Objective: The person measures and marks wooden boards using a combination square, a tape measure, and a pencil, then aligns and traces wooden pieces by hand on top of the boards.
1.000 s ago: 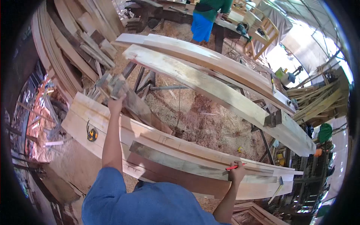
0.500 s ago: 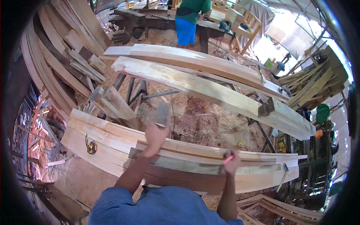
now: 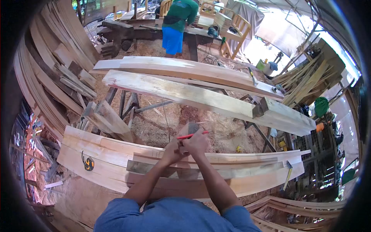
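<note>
My two hands meet above the near boards (image 3: 104, 145). My right hand (image 3: 197, 144) is closed around a red pencil (image 3: 189, 136), which lies crosswise over the fingers. My left hand (image 3: 172, 153) is closed beside it, on a small flat greyish piece (image 3: 193, 127) that sticks up behind both hands. Blur hides what that piece is. Below the hands a narrow grey-brown board (image 3: 150, 168) rests on the paler boards. A black and yellow tape measure (image 3: 89, 164) sits to the left, and a square with a yellow blade (image 3: 288, 178) hangs over the right end.
Across from me, a thick beam (image 3: 174, 91) and more planks (image 3: 185, 66) lie on trestles. Tall boards (image 3: 42, 77) lean at the left. A person in a green shirt (image 3: 179, 15) stands at a far bench. Wooden frames (image 3: 293, 210) lie at the lower right.
My right hand has moved left with the pencil and come up against my left hand. The greyish piece has shifted right with my left hand. The camera view has shifted slightly.
</note>
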{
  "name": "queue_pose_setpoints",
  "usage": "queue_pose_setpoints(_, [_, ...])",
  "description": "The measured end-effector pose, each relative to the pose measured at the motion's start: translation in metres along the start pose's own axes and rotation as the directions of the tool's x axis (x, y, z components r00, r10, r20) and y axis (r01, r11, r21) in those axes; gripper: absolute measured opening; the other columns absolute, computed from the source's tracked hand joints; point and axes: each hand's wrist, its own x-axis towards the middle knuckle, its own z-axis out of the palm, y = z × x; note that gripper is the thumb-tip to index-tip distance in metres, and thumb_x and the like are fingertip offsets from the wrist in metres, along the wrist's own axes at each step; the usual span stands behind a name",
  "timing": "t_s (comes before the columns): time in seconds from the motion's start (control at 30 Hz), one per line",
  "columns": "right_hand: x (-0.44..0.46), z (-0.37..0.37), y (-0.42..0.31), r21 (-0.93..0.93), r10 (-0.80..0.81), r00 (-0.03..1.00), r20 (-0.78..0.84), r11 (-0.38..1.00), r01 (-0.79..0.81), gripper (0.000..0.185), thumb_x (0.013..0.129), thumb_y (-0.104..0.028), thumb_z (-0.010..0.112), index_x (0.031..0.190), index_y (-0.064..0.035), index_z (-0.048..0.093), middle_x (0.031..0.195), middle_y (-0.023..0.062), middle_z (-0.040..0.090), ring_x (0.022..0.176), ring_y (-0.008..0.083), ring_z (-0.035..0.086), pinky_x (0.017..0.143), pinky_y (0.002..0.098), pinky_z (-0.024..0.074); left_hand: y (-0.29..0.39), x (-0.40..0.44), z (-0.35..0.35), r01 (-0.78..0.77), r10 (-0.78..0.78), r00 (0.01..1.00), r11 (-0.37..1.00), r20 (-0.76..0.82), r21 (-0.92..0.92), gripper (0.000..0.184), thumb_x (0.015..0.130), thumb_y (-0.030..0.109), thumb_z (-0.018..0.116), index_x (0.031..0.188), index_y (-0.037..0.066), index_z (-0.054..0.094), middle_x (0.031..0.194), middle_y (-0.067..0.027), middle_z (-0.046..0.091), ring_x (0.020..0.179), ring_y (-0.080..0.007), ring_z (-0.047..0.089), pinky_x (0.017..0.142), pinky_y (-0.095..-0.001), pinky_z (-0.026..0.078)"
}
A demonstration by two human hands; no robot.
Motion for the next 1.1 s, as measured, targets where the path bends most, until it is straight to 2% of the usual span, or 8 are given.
queue_pose_setpoints(0.03, [0.000,0.003,-0.005,-0.007,0.008,1.000,0.005,1.000,-0.008,0.077,0.070,-0.037,0.083,0.118,0.0096,0.046,0.094,0.0309,0.070,0.092,0.0478,0.070,0.082,0.0534,0.0565,-0.051,-0.006,0.017,0.033,-0.044,0.998,0.981,-0.054,-0.190,0.059,0.085,0.030,0.080,0.130,0.005,0.052,0.106,-0.0187,0.070,0.098,-0.0339,0.069,0.084,-0.0451,0.053])
queue_pose_setpoints(0.13, [-0.001,0.013,-0.019,-0.020,-0.031,1.000,-0.004,0.999,0.031,0.076,0.071,-0.027,0.077,0.124,0.0131,0.041,0.092,0.0308,0.070,0.088,0.0473,0.071,0.079,0.0528,0.0578,-0.034,-0.016,-0.015,0.355,-0.353,0.935,0.926,0.039,-0.126,0.050,0.090,0.025,0.075,0.131,0.008,0.052,0.100,-0.0167,0.072,0.093,-0.0297,0.070,0.082,-0.0426,0.053])
queue_pose_setpoints(0.33, [0.003,0.033,-0.036,0.003,-0.085,0.994,0.066,0.996,0.085,0.062,0.074,-0.023,0.075,0.115,0.0094,0.042,0.095,0.0315,0.069,0.090,0.0482,0.070,0.081,0.0544,0.0560,0.015,-0.043,-0.055,0.564,-0.562,0.825,0.810,-0.061,0.159,0.024,0.095,0.019,0.070,0.109,0.000,0.068,0.096,-0.0149,0.073,0.090,-0.0228,0.071,0.079,-0.0354,0.055])
queue_pose_setpoints(0.43, [0.009,0.036,-0.041,-0.012,-0.086,0.993,0.084,0.996,0.087,0.063,0.075,-0.025,0.075,0.117,0.0098,0.042,0.098,0.0331,0.068,0.093,0.0486,0.069,0.083,0.0543,0.0558,0.015,-0.052,-0.060,0.507,-0.511,0.857,0.859,-0.068,-0.074,0.024,0.094,0.022,0.071,0.103,0.000,0.070,0.096,-0.0175,0.073,0.089,-0.0266,0.072,0.078,-0.0381,0.055])
queue_pose_setpoints(0.63, [0.006,0.031,-0.045,-0.007,-0.097,0.992,0.076,0.995,0.098,0.068,0.075,-0.027,0.076,0.119,0.0115,0.042,0.097,0.0340,0.067,0.093,0.0491,0.069,0.085,0.0540,0.0557,-0.022,-0.049,-0.044,0.477,-0.461,0.876,0.873,-0.144,0.106,0.022,0.093,0.021,0.070,0.098,0.000,0.069,0.089,-0.0160,0.072,0.081,-0.0237,0.069,0.074,-0.0392,0.054])
queue_pose_setpoints(0.73, [-0.003,0.033,-0.042,0.003,-0.105,0.992,0.068,0.994,0.105,0.067,0.075,-0.027,0.076,0.119,0.0110,0.042,0.097,0.0347,0.067,0.092,0.0495,0.069,0.084,0.0549,0.0554,-0.014,-0.047,-0.044,0.514,-0.510,0.852,0.858,-0.119,0.005,0.018,0.093,0.017,0.068,0.094,-0.001,0.067,0.084,-0.0128,0.070,0.076,-0.0196,0.065,0.071,-0.0372,0.052])
queue_pose_setpoints(0.97, [-0.015,0.048,-0.042,0.031,-0.095,0.994,0.059,0.995,0.094,0.070,0.074,-0.024,0.076,0.123,0.0097,0.039,0.098,0.0341,0.066,0.094,0.0534,0.066,0.084,0.0564,0.0545,-0.024,-0.055,-0.039,0.434,-0.433,0.896,0.901,-0.093,-0.015,0.018,0.096,0.006,0.047,0.098,0.000,0.064,0.085,-0.0097,0.067,0.073,-0.0182,0.060,0.068,-0.0347,0.048])
queue_pose_setpoints(1.1, [-0.020,0.041,-0.048,0.085,-0.147,0.988,0.044,0.986,0.143,0.065,0.075,-0.022,0.075,0.118,0.0083,0.038,0.096,0.0345,0.065,0.094,0.0517,0.067,0.083,0.0560,0.0549,-0.114,-0.071,-0.007,0.463,-0.472,0.881,0.871,-0.021,-0.164,0.027,0.096,0.002,0.039,0.103,0.003,0.065,0.092,-0.0052,0.064,0.082,-0.0167,0.061,0.068,-0.0307,0.049])
